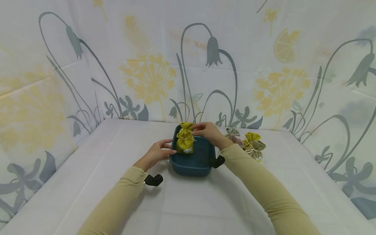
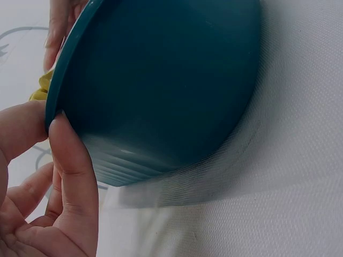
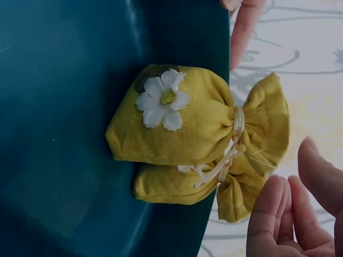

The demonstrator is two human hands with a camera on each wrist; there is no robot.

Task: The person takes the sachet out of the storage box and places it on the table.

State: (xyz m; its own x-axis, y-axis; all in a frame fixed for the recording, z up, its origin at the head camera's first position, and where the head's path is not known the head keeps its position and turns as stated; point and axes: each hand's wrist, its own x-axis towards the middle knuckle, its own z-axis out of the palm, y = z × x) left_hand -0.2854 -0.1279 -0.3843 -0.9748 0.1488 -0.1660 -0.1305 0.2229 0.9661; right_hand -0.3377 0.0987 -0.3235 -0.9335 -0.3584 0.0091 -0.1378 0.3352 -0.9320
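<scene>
A blue plastic basin point(image 1: 192, 170) stands on the table in front of me. My left hand point(image 1: 157, 151) pinches its left rim between thumb and fingers, as the left wrist view shows from outside. Two yellow drawstring sachets lean side by side against the basin's inner wall. The front sachet point(image 3: 206, 136) carries a white cloth flower point(image 3: 166, 99); the other sachet point(image 3: 169, 187) is partly hidden behind it. Close to their gathered tops is my right hand point(image 1: 207, 131), its thumb and fingers apart and nothing between them.
Right of the basin, partly behind my right forearm, lie several more sachets: a yellow one point(image 1: 250, 137), a beige one point(image 1: 256, 147), a pinkish one point(image 1: 238, 142) and a grey one point(image 1: 232, 131). Floral cloth point(image 1: 199, 81) walls the table's back and sides. Black wrist cameras point(image 1: 154, 180) hang below both wrists.
</scene>
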